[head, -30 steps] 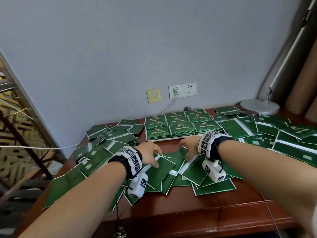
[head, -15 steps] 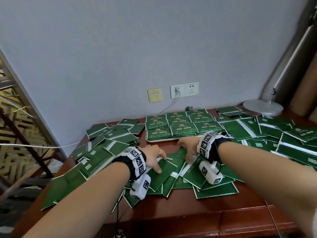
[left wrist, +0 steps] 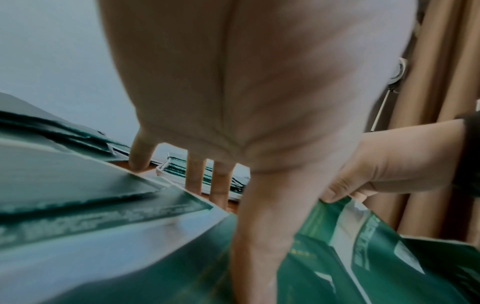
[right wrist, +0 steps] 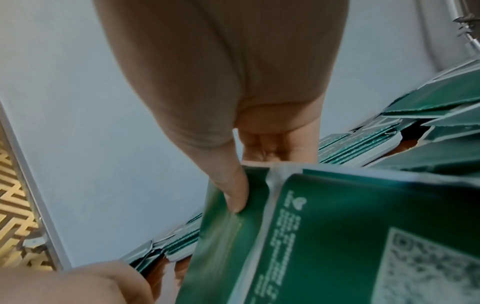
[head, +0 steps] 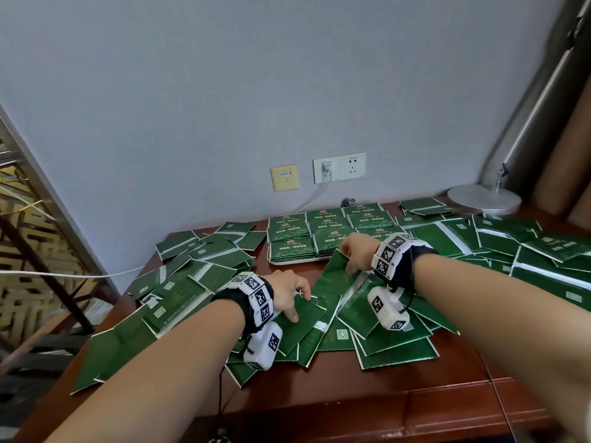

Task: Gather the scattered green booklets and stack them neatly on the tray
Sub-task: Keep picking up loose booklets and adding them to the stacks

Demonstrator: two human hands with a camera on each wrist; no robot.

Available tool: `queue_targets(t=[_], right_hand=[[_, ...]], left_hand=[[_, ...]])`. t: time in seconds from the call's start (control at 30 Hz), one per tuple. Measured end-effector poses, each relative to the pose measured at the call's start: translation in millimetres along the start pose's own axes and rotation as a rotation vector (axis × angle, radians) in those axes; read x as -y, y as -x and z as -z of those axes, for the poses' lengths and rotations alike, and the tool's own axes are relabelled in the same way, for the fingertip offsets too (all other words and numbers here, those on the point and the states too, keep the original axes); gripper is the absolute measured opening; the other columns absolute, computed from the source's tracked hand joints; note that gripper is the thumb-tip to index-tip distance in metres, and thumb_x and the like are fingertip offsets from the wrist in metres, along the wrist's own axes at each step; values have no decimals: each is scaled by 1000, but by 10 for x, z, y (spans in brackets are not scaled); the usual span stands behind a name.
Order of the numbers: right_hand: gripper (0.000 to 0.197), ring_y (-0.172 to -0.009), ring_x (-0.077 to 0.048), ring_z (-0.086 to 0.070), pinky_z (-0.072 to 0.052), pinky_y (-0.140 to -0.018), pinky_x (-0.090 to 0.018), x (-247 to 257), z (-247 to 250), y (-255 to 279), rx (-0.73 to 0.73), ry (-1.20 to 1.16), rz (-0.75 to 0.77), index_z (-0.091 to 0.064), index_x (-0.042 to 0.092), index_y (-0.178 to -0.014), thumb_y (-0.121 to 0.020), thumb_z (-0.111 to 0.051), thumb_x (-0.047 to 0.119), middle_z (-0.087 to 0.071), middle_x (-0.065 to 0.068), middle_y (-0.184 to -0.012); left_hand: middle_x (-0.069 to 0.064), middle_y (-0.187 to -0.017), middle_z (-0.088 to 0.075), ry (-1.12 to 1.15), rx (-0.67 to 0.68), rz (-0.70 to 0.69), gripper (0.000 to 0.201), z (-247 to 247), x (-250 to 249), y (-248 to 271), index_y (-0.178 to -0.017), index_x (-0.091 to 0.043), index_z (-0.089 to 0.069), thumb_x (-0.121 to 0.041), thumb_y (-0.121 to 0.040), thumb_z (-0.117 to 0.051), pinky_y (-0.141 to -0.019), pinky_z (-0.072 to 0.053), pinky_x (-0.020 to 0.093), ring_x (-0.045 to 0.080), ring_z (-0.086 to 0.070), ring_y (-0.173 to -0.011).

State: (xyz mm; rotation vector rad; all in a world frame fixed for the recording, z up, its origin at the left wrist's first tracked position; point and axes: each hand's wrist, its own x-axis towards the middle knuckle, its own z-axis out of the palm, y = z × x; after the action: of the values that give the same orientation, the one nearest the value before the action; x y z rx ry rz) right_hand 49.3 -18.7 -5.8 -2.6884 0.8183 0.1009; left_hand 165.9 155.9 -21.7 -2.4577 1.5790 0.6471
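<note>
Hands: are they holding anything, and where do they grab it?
The right hand pinches one green booklet at its far top edge, thumb on its face. The left hand only presses fingers on the pile of booklets.

Green booklets (head: pixel 289 327) lie scattered and overlapping across the table's near centre, left and right sides. One booklet (head: pixel 335 274), far edge tilted up, sits near centre. Tray (head: pixel 295 261), white, at far centre, carries neat stacks (head: pixel 329 233) in rows.
</note>
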Motion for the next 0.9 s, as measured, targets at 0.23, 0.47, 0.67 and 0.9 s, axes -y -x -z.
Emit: queue_targets(t=[0.23,0.47,0.67,0.9], right_hand=[[25,-85,-26,-69,-58,-78,-40,-76,149,-29,-169,-267,-17,-66,4,-100,-76,-73,4,-70,-9,-96],[26,-85,-26,-67,-57,-79,-40,-204,241,-12,-282,-348,-15,-65,7,-98,-72,-65,2,-70,-9,-93],[31,-76,-23,-65,-55,-61,-32,-457,325,119,-319,-381,-42,-59,7,-102,-72,-65,1,-68,-10,-96],[51,-54,-22,-62,-46,-38,-25,-855,309,289,-322,-446,-141,-51,23,-118,-76,-63,-4,-52,-3,-105]], left_hand=[[3,-130,-44,-37,25,3,54,12,-37,-70,-122,-32,-55,-27,-75,-81,-96,-45,41,25,-47,-115],[5,-127,-52,-11,-61,6,50,5,-56,-129,-118,-18,-59,-26,-74,-83,-91,-48,33,24,-54,-109],[0,-115,-60,164,-218,-57,25,176,-159,-114,-103,-19,-60,-23,-83,-75,-89,-44,32,18,-57,-102],[-1,-94,-56,326,-429,-43,19,368,-361,-320,-94,-17,-54,-19,-85,-71,-78,-44,31,19,-55,-88]])
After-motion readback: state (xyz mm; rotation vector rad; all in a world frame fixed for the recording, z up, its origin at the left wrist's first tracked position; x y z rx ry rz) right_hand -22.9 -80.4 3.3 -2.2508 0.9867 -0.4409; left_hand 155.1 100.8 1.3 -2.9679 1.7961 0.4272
